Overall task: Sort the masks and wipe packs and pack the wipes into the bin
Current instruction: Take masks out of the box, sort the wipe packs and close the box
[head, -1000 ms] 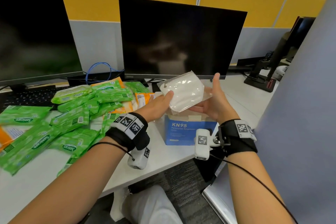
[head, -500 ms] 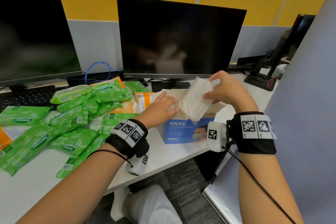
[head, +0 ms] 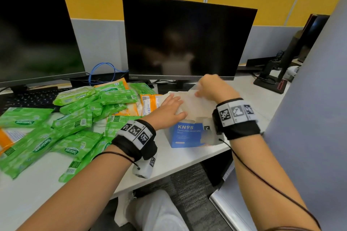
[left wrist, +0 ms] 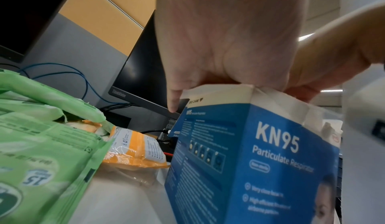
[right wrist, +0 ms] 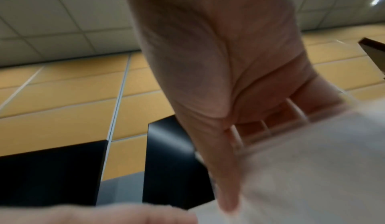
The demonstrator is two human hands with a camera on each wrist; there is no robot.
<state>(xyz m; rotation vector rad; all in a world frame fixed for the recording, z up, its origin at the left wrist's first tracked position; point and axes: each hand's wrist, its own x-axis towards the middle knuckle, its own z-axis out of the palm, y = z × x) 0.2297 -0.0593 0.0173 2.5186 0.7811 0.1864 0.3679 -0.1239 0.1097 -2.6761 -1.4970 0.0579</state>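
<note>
A blue KN95 mask box (head: 187, 135) stands open at the desk's front edge. My left hand (head: 169, 108) lies palm down on its open top, fingers fairly straight; in the left wrist view the palm (left wrist: 218, 38) presses on the box's (left wrist: 260, 153) rim. My right hand (head: 211, 88) pinches a white mask in a clear pack (head: 193, 99) and holds it down into the box's opening. The right wrist view, which is blurred, shows the fingers (right wrist: 225, 170) on the pack (right wrist: 302, 170). Several green wipe packs (head: 75, 116) lie heaped to the left.
Orange packs (head: 150, 103) lie between the green heap and the box. Two dark monitors (head: 187, 39) stand behind, with a keyboard (head: 28, 97) and blue cable (head: 101, 71) at the left. A grey partition (head: 309, 99) closes off the right. The desk edge (head: 169, 170) runs under my wrists.
My right hand turned the mask pack over and lowered it from above the box into the opening. My left hand let go of the pack and settled on the box top.
</note>
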